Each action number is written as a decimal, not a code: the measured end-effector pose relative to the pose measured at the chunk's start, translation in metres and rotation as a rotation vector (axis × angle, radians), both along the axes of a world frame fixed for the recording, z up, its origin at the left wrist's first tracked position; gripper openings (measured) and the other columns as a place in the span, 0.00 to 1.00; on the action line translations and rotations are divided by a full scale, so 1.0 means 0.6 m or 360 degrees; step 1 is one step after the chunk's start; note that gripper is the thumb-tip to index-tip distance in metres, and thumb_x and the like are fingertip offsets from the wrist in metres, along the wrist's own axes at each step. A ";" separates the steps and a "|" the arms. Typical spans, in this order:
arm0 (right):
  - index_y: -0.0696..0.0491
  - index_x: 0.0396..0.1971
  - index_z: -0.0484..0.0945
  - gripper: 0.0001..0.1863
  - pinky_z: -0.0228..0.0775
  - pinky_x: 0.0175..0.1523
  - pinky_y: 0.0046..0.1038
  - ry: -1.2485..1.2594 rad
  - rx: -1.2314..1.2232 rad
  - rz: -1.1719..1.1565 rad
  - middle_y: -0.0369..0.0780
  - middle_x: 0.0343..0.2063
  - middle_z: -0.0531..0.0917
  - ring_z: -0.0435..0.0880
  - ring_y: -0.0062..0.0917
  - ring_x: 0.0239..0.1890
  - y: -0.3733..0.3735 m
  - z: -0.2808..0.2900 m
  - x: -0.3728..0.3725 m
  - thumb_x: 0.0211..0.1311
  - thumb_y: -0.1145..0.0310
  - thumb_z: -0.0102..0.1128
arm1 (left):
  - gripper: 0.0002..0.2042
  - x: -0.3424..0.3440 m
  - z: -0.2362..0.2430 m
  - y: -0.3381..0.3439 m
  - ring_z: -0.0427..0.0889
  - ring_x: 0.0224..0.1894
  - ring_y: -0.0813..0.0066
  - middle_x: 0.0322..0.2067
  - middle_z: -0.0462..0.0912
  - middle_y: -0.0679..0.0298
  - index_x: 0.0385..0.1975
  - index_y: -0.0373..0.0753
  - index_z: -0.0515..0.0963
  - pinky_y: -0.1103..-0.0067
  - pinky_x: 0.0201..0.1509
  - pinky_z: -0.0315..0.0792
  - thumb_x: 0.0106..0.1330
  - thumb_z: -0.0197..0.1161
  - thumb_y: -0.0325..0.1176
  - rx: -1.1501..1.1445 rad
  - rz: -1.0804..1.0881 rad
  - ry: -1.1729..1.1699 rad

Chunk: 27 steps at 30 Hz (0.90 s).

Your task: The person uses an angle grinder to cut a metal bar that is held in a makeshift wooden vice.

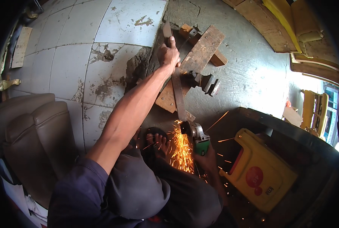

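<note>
My left hand (169,56), arm stretched forward, is closed round a long flat metal bar (179,97), thumb laid along its top. The bar slants back toward me over a wooden block (166,98). At its near end an angle grinder (199,138) with a silver head and green body touches the metal. Orange sparks (182,150) stream down from that contact toward my bare foot (162,145). My right hand (206,159) grips the grinder's body from below, its fingers partly hidden in shadow.
Beside the bar sits a metal vise (207,83) with a wooden plank (203,49) behind it. A yellow plastic stool (258,171) lies at the right, close to flying sparks. Brown cushions (44,140) stand at the left on cracked white tiles (70,68).
</note>
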State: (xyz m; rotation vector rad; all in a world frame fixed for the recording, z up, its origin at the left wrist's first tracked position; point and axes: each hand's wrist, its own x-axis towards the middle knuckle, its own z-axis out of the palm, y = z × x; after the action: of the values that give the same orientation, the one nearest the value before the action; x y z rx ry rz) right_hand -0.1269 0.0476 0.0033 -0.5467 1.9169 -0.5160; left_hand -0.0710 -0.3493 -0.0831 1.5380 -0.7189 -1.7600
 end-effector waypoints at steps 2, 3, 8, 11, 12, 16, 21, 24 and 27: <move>0.55 0.56 0.72 0.35 0.77 0.51 0.34 -0.0005 -0.0033 -0.0022 0.43 0.44 0.85 0.84 0.29 0.44 0.012 -0.006 -0.003 0.45 0.67 0.76 | 0.27 -0.007 0.002 0.003 0.67 0.11 0.76 0.16 0.68 0.67 0.38 0.40 0.58 0.75 0.10 0.62 0.71 0.57 0.61 0.0007 -0.0008 0.0009; 0.55 0.56 0.72 0.35 0.77 0.51 0.34 -0.0009 -0.0050 -0.0033 0.43 0.44 0.85 0.84 0.29 0.44 0.017 -0.008 -0.004 0.45 0.67 0.76 | 0.27 -0.011 0.004 0.005 0.67 0.11 0.76 0.16 0.68 0.67 0.38 0.40 0.58 0.75 0.10 0.62 0.71 0.57 0.61 0.0009 -0.0014 0.0010; 0.55 0.56 0.71 0.35 0.76 0.52 0.34 -0.0058 0.0017 -0.0104 0.43 0.45 0.84 0.83 0.27 0.45 0.023 -0.021 -0.004 0.45 0.69 0.76 | 0.24 -0.015 -0.002 0.000 0.66 0.09 0.76 0.14 0.67 0.68 0.38 0.39 0.62 0.76 0.08 0.61 0.74 0.55 0.57 0.0037 -0.0012 -0.0046; 0.55 0.56 0.72 0.35 0.76 0.52 0.34 -0.0066 -0.0060 -0.0071 0.42 0.45 0.84 0.82 0.26 0.46 0.033 -0.038 -0.009 0.45 0.70 0.77 | 0.29 -0.001 -0.007 -0.005 0.67 0.11 0.76 0.16 0.68 0.66 0.38 0.39 0.58 0.76 0.09 0.61 0.71 0.57 0.62 0.0032 -0.0056 0.0063; 0.55 0.55 0.72 0.35 0.76 0.52 0.34 -0.0056 -0.0083 -0.0046 0.42 0.45 0.84 0.82 0.26 0.46 0.028 -0.035 -0.009 0.45 0.70 0.77 | 0.28 -0.004 -0.007 -0.001 0.67 0.10 0.76 0.16 0.68 0.67 0.38 0.39 0.58 0.76 0.09 0.61 0.71 0.57 0.62 0.0016 -0.0039 0.0009; 0.55 0.56 0.72 0.36 0.75 0.53 0.34 -0.0064 -0.0071 -0.0116 0.42 0.45 0.84 0.83 0.26 0.46 0.016 -0.009 -0.008 0.44 0.70 0.78 | 0.28 -0.023 -0.005 0.004 0.67 0.10 0.76 0.15 0.68 0.67 0.37 0.40 0.60 0.76 0.09 0.61 0.71 0.57 0.61 0.0007 -0.0004 -0.0034; 0.55 0.57 0.72 0.35 0.76 0.52 0.34 -0.0002 -0.0008 -0.0057 0.43 0.44 0.84 0.84 0.27 0.44 0.009 -0.010 -0.001 0.45 0.69 0.76 | 0.27 -0.007 -0.004 0.000 0.67 0.10 0.75 0.16 0.68 0.66 0.35 0.41 0.59 0.75 0.10 0.62 0.70 0.58 0.61 0.0011 0.0011 -0.0008; 0.55 0.57 0.72 0.35 0.77 0.51 0.34 -0.0053 0.0062 -0.0091 0.43 0.43 0.84 0.84 0.29 0.44 0.012 -0.015 0.001 0.45 0.69 0.75 | 0.27 -0.008 -0.005 0.000 0.68 0.10 0.75 0.16 0.69 0.66 0.35 0.41 0.59 0.75 0.10 0.62 0.70 0.58 0.61 0.0013 0.0001 0.0018; 0.55 0.57 0.72 0.36 0.77 0.50 0.33 -0.0031 -0.0040 -0.0079 0.42 0.42 0.85 0.84 0.28 0.43 0.001 -0.003 0.004 0.45 0.69 0.75 | 0.27 -0.003 -0.011 -0.001 0.68 0.10 0.74 0.16 0.69 0.66 0.35 0.41 0.59 0.75 0.10 0.63 0.70 0.58 0.61 0.0012 0.0016 0.0059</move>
State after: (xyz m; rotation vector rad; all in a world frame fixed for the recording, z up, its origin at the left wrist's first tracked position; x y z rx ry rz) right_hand -0.1243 0.0480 0.0017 -0.5097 1.9114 -0.5763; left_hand -0.0730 -0.3498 -0.0898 1.5075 -0.6858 -1.7806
